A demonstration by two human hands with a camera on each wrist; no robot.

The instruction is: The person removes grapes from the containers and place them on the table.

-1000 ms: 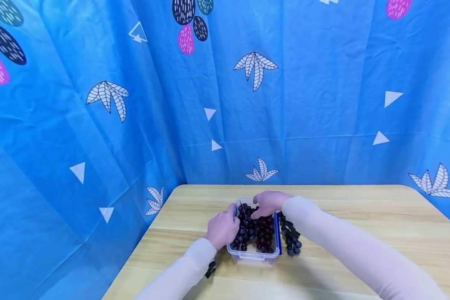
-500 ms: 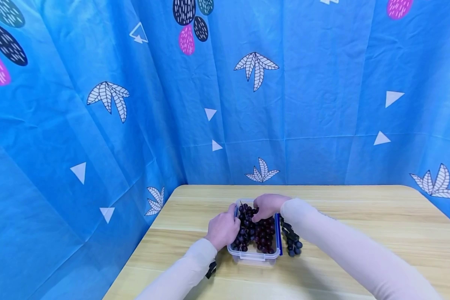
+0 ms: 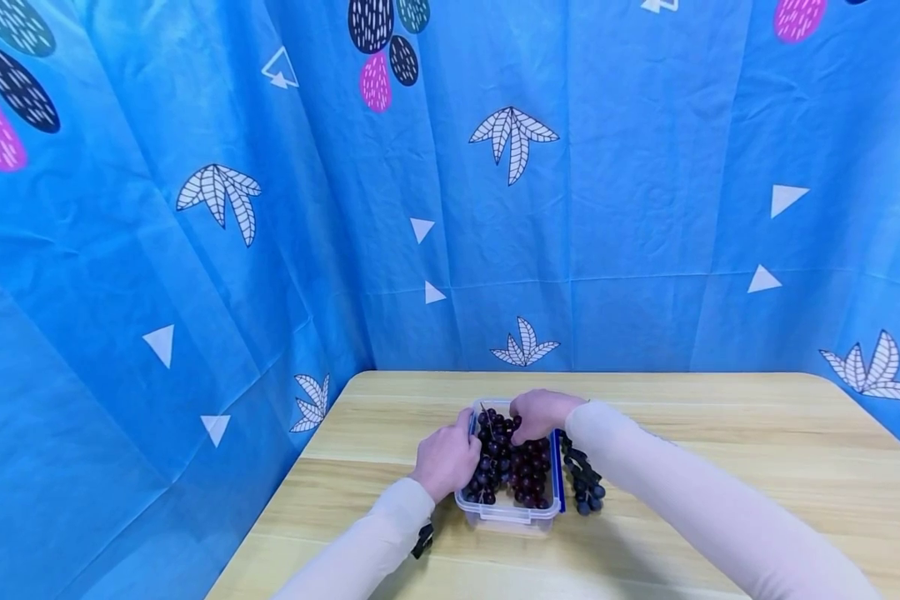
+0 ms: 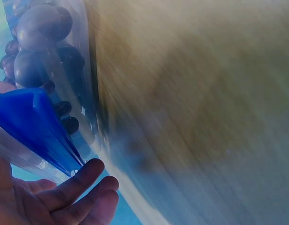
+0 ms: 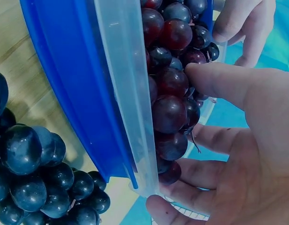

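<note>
At the far left of the surface point(image 3: 757, 442), a small dark thing point(image 3: 423, 541), too hidden to name, pokes out beside my pale left sleeve point(image 3: 371, 533). Next comes my left hand point(image 3: 447, 457), grasping the left side of the clear container point(image 3: 504, 512), its fingers just by a blue flap point(image 4: 29, 124) that hangs along that wall. To the right of this hand, inside the container, dark grapes point(image 3: 486, 482) fill the left part, with a thin stem sticking up near the back. The reddish grapes point(image 3: 528, 475) lie beside them in the right part, and a bare strip of the bottom shows at the near end. My right hand point(image 3: 543, 412) comes over the back right corner and grasps the reddish grapes at the far end of their bunch, thumb on one side and fingers on the other; the rest of the bunch runs from it towards me. A second blue flap point(image 3: 558, 471) hangs along the right wall. Just beyond it, outside the container, a blue-black bunch point(image 3: 587, 492) rests on the surface, partly under my right forearm.
</note>
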